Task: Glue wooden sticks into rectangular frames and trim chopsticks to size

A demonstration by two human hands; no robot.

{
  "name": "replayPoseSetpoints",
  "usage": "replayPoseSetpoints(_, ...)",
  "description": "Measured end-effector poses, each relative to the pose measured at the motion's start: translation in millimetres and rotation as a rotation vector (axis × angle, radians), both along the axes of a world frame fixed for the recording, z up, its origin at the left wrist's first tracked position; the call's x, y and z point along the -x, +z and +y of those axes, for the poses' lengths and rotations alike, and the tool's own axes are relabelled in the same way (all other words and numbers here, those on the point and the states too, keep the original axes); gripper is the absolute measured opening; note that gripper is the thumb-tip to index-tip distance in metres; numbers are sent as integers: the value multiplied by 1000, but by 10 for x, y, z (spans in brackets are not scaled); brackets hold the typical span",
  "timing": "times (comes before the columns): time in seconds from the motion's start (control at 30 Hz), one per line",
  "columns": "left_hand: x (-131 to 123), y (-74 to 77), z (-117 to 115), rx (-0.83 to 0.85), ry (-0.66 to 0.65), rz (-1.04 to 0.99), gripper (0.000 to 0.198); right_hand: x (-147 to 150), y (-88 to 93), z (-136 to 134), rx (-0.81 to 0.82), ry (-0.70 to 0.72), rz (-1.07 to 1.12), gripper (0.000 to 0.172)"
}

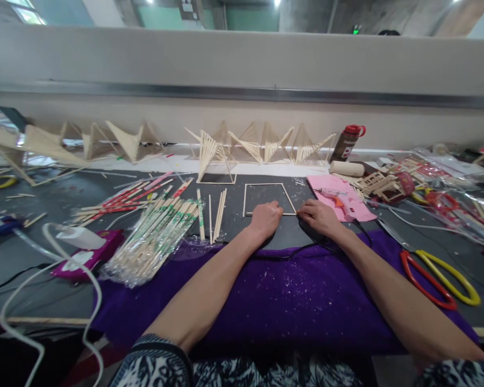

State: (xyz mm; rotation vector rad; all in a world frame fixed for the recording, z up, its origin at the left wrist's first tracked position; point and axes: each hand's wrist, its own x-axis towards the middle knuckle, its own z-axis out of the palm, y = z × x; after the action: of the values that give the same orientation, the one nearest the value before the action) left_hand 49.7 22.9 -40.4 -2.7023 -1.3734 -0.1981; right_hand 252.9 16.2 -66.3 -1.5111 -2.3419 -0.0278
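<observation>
Through the head camera I have both of my hands at the middle of the bench, working at a four-sided frame of thin wooden sticks. The frame lies flat on the dark surface, just ahead of my grip, with its far side and both slanting sides in plain sight. My left hand is over the near stick, its fingers bent and covering the middle of that side; I can't make out whether they are pinching the wood or only pressing on it. My right hand is at the near right corner, fingertips drawn in and right against the end of the stick, but the fingers hide the contact, so I can't say whether that grip is closed on it either. A short length of the near stick shows between the two hands. Just beyond my right hand, a glue gun lies on a pink sheet, and farther right is a pair of scissors with one red and one yellow handle. To the left of the frame I see a few loose sticks, then a plastic bag of wrapped chopsticks. A purple cloth lies under my forearms, and stick models stand along the back, beside a red-capped bottle.
</observation>
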Motion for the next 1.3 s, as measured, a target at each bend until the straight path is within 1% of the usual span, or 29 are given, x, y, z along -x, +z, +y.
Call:
replayPoseSetpoints(0.23,35,-39,5,-24,-34,-23,26,21,-24,-19,-27,-17,7,24)
replayPoseSetpoints(0.37,19,-40,-25,-12,-30,-47,30,26,-16,-15,-21,-21,5,24)
replayPoseSetpoints(0.47,31,-12,-36,-7,-17,-56,35,31,-5,-17,-17,-28,5,24)
replayPoseSetpoints(0.53,95,34,-20,-18,7,-82,35,37,9,-26,-11,-34,-4,24)
replayPoseSetpoints(0.6,219,106,18,-40,73,-135,34,43,30,-39,-4,-40,-22,24)
replayPoseSetpoints(0.67,383,192,68,-71,203,-183,33,47,51,-53,2,-49,-32,25)
replayPoseSetpoints(0.73,548,264,111,-67,341,-191,31,45,67,-66,3,-54,-26,26)
replayPoseSetpoints(0.8,675,297,135,-30,417,-196,31,39,73,-73,-1,-59,-15,27)
replayPoseSetpoints(0.87,746,280,141,39,427,-199,31,35,69,-74,-10,-63,-15,26)
replayPoseSetpoints(0.93,769,228,142,96,412,-206,32,37,56,-71,-23,-62,-17,26)
replayPoseSetpoints(1.07,766,130,159,112,422,-241,34,59,13,-58,-52,-36,-5,27)
replayPoseSetpoints(1.3,788,101,204,179,451,-308,32,61,-51,-30,-57,-24,16,27)
